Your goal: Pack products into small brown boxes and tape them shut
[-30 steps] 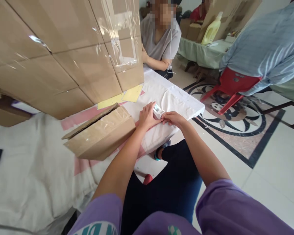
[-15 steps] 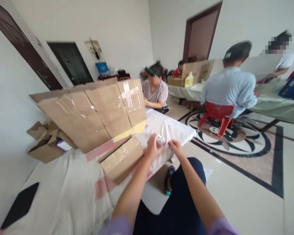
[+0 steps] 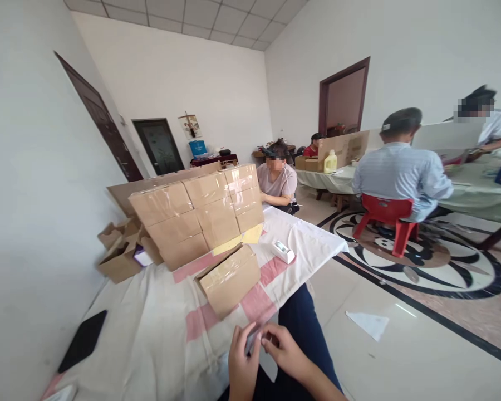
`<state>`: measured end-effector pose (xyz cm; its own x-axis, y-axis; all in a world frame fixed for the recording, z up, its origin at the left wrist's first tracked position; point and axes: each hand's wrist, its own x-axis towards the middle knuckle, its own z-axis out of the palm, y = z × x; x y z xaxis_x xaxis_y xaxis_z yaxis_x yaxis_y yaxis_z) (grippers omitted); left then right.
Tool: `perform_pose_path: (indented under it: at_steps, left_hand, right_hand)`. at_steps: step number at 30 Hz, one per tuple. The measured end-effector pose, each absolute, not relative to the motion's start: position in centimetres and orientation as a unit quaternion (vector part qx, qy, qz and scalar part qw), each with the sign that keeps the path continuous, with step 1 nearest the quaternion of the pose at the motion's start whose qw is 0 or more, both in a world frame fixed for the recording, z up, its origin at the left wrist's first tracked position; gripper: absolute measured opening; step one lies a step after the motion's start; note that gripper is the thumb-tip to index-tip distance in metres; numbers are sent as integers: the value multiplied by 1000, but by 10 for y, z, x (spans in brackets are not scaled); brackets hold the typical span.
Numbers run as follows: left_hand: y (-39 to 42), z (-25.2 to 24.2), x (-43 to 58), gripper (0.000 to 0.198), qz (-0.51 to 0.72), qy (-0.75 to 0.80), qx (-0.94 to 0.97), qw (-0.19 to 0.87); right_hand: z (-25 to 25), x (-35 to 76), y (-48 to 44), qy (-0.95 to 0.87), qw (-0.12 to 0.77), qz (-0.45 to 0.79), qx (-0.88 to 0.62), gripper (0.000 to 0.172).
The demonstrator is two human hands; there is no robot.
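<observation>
Above my lap, at the table's near edge, my left hand [image 3: 244, 353] and my right hand [image 3: 279, 344] are close together. The thumb and fingers of each are pinched. Something thin and see-through seems to lie between the fingertips, too faint to name. A small white device [image 3: 283, 252] with a greyish window on top, perhaps a tape dispenser, rests on the cloth beyond my hands. Left of it lies a closed cardboard box [image 3: 230, 280] with shiny clear tape on its top.
A tall wall of taped cardboard boxes [image 3: 196, 211] stands at the table's back. Open cartons [image 3: 123, 250] sit to the left, a black flat pad [image 3: 83, 341] on the near cloth. A co-worker [image 3: 278, 178] sits beyond; another sits on a red chair [image 3: 387, 211].
My left hand has let go of the white device, which now stands on the cloth. Both hands have drawn back towards my lap and come together. The view has tilted up.
</observation>
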<state>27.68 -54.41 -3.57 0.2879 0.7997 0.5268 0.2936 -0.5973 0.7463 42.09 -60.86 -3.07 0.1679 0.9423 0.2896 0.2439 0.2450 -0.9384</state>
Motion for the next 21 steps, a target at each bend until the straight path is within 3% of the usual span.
perform_pose_path:
  at_steps: [12,17,19,21]
  left_hand:
    - [-559,-16,257,30,470,347,803,116]
    - [-560,-8,230,25,480,326,814,32]
    - [-559,1,218,21,513,333,790,44]
    - [-557,11,207,16,544,344,763,62]
  right_hand:
    - [-34,408,-597,-588,544,355,-481,20]
    - [-32,398,-580,-585,521,394,-481,35]
    - [-21,405,-572,-602,500,370,-501,49]
    - [-3,421,-563,-598,523,292,-532,47]
